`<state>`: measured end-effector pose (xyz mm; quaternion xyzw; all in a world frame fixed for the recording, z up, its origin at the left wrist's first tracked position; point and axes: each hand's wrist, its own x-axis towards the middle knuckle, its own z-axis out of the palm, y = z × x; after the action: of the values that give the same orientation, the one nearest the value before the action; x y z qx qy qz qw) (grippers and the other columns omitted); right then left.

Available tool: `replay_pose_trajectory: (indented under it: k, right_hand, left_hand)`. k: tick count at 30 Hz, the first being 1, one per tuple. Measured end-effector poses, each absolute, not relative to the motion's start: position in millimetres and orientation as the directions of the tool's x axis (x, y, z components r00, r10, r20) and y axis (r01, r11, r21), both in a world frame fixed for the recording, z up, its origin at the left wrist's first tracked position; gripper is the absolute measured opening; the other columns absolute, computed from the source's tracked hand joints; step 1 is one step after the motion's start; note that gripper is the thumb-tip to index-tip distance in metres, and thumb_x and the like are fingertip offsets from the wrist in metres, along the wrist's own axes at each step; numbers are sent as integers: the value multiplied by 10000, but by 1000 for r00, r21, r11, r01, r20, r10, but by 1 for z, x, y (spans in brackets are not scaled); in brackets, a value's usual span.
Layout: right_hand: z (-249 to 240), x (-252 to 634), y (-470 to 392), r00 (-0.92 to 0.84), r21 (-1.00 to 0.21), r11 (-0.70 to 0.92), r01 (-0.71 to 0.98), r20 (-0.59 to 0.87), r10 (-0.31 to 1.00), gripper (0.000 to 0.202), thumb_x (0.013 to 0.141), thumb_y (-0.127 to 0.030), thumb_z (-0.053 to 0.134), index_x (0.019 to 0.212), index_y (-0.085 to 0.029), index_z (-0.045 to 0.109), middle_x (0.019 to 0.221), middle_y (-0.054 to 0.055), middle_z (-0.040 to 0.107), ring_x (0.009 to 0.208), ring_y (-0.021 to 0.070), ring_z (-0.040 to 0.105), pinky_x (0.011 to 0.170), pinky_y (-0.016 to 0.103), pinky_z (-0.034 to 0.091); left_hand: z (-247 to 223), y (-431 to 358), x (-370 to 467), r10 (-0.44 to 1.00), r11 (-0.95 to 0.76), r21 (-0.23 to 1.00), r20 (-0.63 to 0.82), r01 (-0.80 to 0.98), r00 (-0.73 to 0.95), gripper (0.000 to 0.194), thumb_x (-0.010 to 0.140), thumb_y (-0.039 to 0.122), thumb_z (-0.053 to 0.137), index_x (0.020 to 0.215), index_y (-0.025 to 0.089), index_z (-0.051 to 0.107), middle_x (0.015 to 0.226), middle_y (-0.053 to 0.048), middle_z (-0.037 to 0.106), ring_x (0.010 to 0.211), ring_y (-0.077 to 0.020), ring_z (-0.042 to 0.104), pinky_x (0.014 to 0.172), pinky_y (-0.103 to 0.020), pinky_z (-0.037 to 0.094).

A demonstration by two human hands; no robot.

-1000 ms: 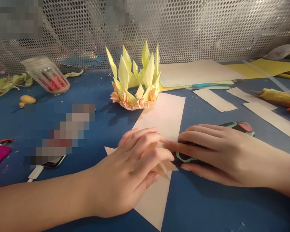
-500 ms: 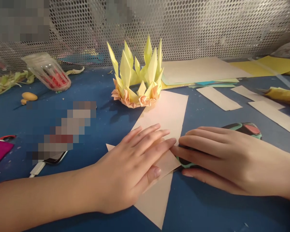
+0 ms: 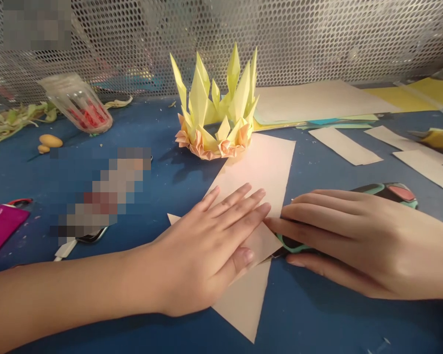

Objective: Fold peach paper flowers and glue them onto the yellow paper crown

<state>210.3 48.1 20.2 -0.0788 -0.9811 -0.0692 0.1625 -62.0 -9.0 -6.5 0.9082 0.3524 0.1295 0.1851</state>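
My left hand (image 3: 214,250) lies flat with its fingers spread on a pale paper strip, pressing it onto a larger pale paper sheet (image 3: 258,162). A triangular lower part (image 3: 245,305) of pale paper pokes out below the wrist. My right hand (image 3: 347,241) is closed over a utility knife (image 3: 402,192) with a black and teal handle and a red patch. The knife's front end meets the paper's right edge, and its blade is mostly hidden. Behind my hands stands a yellow paper crown (image 3: 239,98) with a folded peach base, at the sheet's upper left.
Cut paper strips (image 3: 345,146) lie at right, near stacked sheets (image 3: 317,101). A tilted jar (image 3: 83,110) holds red bits at the left rear. A phone with a white cable (image 3: 66,248), a magenta item (image 3: 7,226) and a mesh wall (image 3: 299,39) surround the blue table (image 3: 133,334).
The whole view has shifted slightly, so things appear a little further right and higher. Both hands keep nearly the same pose on the paper and the utility knife.
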Motion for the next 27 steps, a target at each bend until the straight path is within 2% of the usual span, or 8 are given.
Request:
replay_pose_trajectory:
  k: [5, 8, 11, 17, 22, 27]
  right_hand:
    - [20, 204, 42, -910, 82, 972, 220, 376, 174, 268, 1146, -271, 425, 1179, -132, 652, 913, 107, 767, 799, 267, 749, 699, 399, 573]
    - [22, 203, 40, -906, 57, 971, 232, 376, 194, 307, 1157, -315, 433, 1067, -166, 686, 916, 93, 779, 817, 251, 762, 700, 384, 578]
    - [24, 202, 40, -913, 102, 969, 224, 369, 173, 351, 1170, -336, 408, 1048, -180, 698, 921, 77, 790, 806, 238, 752, 691, 388, 580]
    - [20, 204, 40, -932, 163, 974, 159, 351, 93, 308, 1151, -299, 465, 1117, -127, 719, 975, 107, 797, 852, 264, 742, 730, 439, 556]
    - [16, 210, 37, -933, 149, 975, 163, 346, 103, 299, 1137, -283, 477, 1119, -147, 743, 1001, 104, 775, 869, 272, 719, 758, 442, 547]
    - [15, 212, 39, -937, 121, 981, 149, 333, 101, 326, 1141, -268, 439, 1063, -161, 737, 1022, 110, 785, 863, 276, 721, 751, 453, 550]
  left_hand:
    - [-3, -14, -61, 739, -651, 448, 188, 613, 647, 369, 1157, 346, 401, 1486, 192, 465, 1816, -137, 280, 1716, -229, 139, 1383, -580, 205]
    - [-5, -15, -61, 725, -673, 454, 246, 584, 644, 180, 1129, 272, 449, 1299, 220, 477, 1814, -188, 262, 1722, -252, 101, 1378, -607, 208]
    - [-8, -15, -63, 703, -701, 440, 293, 562, 648, 83, 1120, 241, 449, 1202, 237, 441, 1801, -230, 243, 1725, -265, 47, 1373, -617, 217]
    - [-6, -14, -64, 706, -694, 445, 263, 566, 658, 75, 1134, 290, 439, 1187, 251, 405, 1799, -251, 217, 1726, -300, 9, 1344, -696, 227]
    - [1, -11, -66, 675, -716, 405, 196, 568, 711, 191, 1139, 291, 428, 1300, 188, 419, 1803, -285, 192, 1724, -313, 13, 1363, -669, 211]
    - [2, -8, -66, 690, -690, 418, 131, 591, 712, 277, 1141, 308, 420, 1363, 152, 471, 1808, -239, 238, 1723, -302, 53, 1383, -628, 171]
